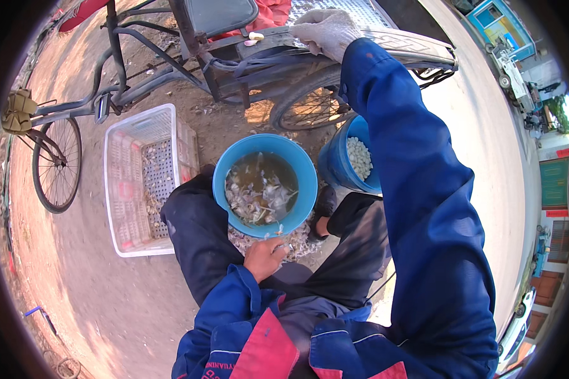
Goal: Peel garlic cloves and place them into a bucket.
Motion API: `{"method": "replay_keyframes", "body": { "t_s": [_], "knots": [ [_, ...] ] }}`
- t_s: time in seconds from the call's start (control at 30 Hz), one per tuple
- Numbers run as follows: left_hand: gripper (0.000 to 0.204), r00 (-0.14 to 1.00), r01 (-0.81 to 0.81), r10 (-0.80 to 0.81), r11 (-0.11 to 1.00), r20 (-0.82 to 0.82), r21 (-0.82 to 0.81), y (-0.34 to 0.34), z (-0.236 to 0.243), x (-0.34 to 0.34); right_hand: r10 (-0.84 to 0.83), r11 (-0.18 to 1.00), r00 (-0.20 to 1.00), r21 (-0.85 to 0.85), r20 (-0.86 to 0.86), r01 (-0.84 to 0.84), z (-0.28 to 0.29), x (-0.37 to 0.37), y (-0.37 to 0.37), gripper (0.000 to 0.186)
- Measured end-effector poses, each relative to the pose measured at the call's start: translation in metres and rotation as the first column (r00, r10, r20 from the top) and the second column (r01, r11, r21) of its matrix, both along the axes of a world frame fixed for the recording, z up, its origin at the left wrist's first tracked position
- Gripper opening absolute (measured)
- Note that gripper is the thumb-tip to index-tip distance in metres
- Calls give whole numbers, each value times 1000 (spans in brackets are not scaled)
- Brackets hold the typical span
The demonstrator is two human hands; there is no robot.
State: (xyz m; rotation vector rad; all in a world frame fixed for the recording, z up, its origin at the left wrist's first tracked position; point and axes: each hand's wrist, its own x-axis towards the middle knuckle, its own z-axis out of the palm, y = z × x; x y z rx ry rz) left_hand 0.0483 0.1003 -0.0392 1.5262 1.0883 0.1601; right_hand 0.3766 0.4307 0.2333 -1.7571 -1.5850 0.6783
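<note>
In front of me stands a blue basin [310,183] of murky water, with whitish garlic bulbs and loose skins [265,194] in it. My bare left hand [265,258] is at its near rim with fingers curled together; a small pale bit shows at the fingertips, too small to name. My right hand [327,33], in a whitish knit glove, is stretched far forward to the edge of a tricycle cart [398,41]. Its fingers are bent inward, and what they hold, if anything, is hidden. Left of that hand, two small pale pieces [253,39] lie on the cart's ledge.
A blue bucket [335,158] of peeled white cloves [359,158] stands right of the basin. On the left is a white plastic crate [114,189] with a few bits inside. Peelings [303,246] litter the ground under the basin. The cart's wheel [310,104] is just beyond.
</note>
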Motion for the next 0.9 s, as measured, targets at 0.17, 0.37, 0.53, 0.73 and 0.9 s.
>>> {"method": "replay_keyframes", "body": {
  "t_s": [0.17,0.37,0.53,0.73,0.9],
  "knots": [
    [34,990,-109,102,991,96,71,-9,8,-5,101,991,716,4,-691,-136,20,-4,-79,25],
    [31,951,-230,196,966,241,120,-9,76,-8,-68,957,516,-202,-854,-206,12,-21,-231,24],
    [27,908,-270,181,942,379,198,-23,128,1,-233,915,525,-368,-819,-167,-17,-42,-345,22],
    [23,900,-233,56,901,433,367,-63,156,13,-351,880,494,-461,-795,-117,-63,-57,-443,23],
    [22,933,-184,-32,814,358,551,-93,140,18,-397,878,317,-457,-861,-141,-109,-73,-488,24]
  ]
}}
